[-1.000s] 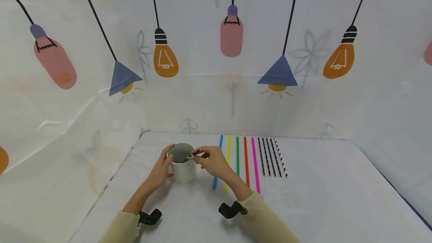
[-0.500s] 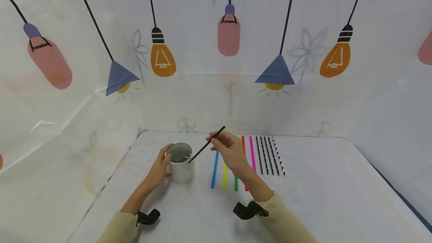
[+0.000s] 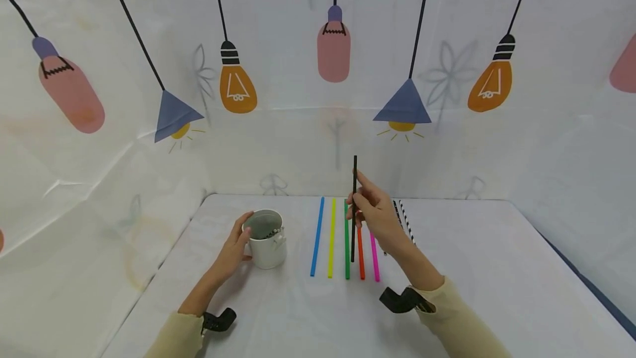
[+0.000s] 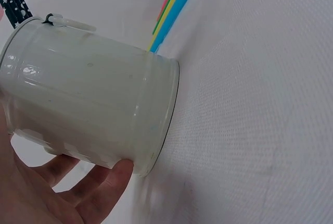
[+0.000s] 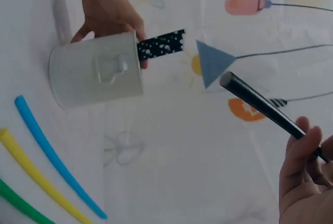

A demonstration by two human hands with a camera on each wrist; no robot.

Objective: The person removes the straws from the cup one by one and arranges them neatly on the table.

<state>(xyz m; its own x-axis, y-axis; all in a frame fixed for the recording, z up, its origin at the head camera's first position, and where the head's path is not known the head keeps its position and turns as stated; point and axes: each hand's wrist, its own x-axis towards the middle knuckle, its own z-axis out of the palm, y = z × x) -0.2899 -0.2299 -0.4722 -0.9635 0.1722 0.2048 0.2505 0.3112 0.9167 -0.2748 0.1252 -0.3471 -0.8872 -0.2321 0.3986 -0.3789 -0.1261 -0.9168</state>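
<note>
Here, the right fingers pinch the black straw mid-length.

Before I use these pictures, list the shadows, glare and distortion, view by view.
Head: a soft shadow beside the left forearm; left wrist: small bright glints on the white pail; right wrist: the blue straw looks bowed, though the head view shows it straight.

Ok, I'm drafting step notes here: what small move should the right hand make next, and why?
Probably move the black straw rightward and lay it beside the striped straw. The right hand holds it in the air, while the coloured straws lie side by side on the table, the striped one ending the row on the right. The left hand holds the white pail.
</note>
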